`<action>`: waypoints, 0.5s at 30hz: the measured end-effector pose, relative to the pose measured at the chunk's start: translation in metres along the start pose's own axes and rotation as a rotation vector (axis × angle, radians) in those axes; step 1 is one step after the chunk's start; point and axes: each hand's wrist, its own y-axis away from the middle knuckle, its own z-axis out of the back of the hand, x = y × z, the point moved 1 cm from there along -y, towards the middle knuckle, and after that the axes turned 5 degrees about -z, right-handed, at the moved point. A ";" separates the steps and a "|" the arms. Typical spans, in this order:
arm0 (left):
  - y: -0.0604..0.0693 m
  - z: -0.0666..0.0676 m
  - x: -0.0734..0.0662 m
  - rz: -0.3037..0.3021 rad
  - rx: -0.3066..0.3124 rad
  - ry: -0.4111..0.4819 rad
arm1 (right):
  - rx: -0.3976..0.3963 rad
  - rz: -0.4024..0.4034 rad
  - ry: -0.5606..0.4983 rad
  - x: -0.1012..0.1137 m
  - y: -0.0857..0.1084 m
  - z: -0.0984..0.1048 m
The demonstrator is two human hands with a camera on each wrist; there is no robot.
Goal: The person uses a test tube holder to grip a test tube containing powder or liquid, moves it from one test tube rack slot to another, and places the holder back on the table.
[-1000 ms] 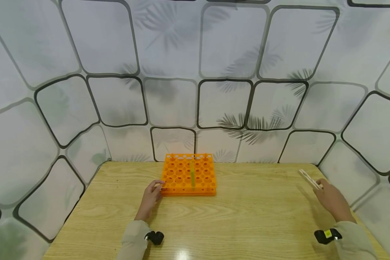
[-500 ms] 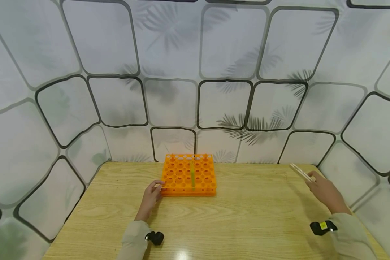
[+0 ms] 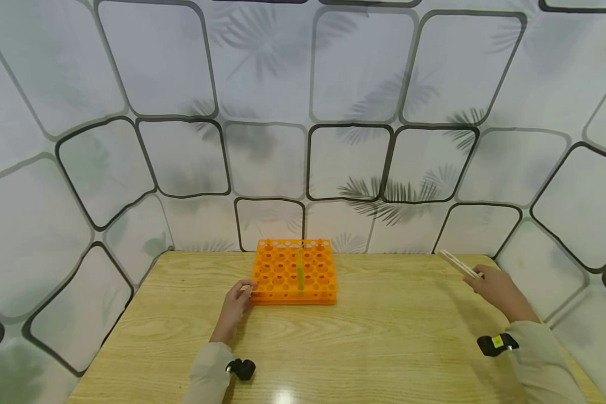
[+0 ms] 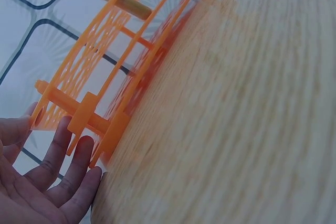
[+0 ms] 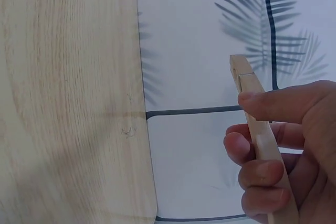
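My left hand (image 3: 236,303) holds the front left corner of an orange test tube rack (image 3: 262,297). In the left wrist view, its fingertips touch the side posts and edges of the rack (image 4: 76,103). One test tube (image 3: 299,272) with yellow-green contents stands in the rack, and its upper part shows above the top plate in the left wrist view. Over the right side of the table, my right hand (image 3: 502,289) grips a wooden test tube holder (image 3: 454,262), whose tip points up and left. The right wrist view shows thumb and curled fingers around the holder (image 5: 262,135), with thin wire near its tip.
The rack stands on a light wood-grain table (image 3: 384,336), near its far edge. A patterned white wall covering (image 3: 350,160) rises behind the table and along both sides. Both wrists wear small black cameras.
My right hand has moved left with the wooden test tube holder, slightly away from the right edge. The left hand and the rack have stayed put.
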 end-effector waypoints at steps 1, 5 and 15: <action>0.000 0.000 0.000 -0.004 -0.001 0.001 | -0.001 0.003 0.000 0.001 -0.001 0.000; -0.001 0.000 0.001 -0.008 -0.002 0.009 | -0.021 0.022 0.015 0.004 -0.002 0.000; 0.001 0.000 0.000 -0.005 -0.005 0.000 | -0.044 0.083 0.033 0.019 -0.004 0.008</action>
